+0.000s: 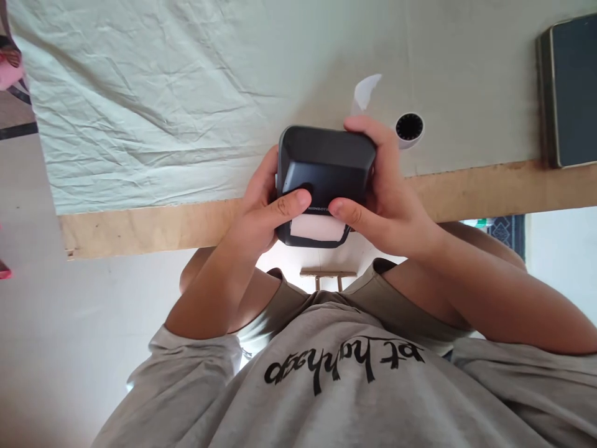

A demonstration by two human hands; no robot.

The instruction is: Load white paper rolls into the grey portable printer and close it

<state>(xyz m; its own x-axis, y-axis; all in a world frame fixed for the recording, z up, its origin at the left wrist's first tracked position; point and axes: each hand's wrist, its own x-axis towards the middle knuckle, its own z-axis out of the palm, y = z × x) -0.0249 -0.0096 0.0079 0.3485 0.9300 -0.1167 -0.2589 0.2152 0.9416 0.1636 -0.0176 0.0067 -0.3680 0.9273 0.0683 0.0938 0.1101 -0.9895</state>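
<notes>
A black label printer (329,149) with rounded corners and faint lettering is held up between both hands at the table's front edge. Its near end has a pale whitish panel (317,228), perhaps label paper or a window. My left hand (268,208) wraps round its left side, thumb on the upper face beside the lettering. On the other side, my right hand (382,193) grips it, with its thumb also on top and a finger reaching the far right corner. The printer's underside is hidden. Just beyond my right hand lies a curled white paper strip (367,92).
Pale green cloth (186,81) covers the table, wrinkled at the left, and a bare wooden edge (153,229) runs along the front. Right of the printer is a small white round piece with a black centre (410,129). A dark flat case or device (576,93) lies at the far right.
</notes>
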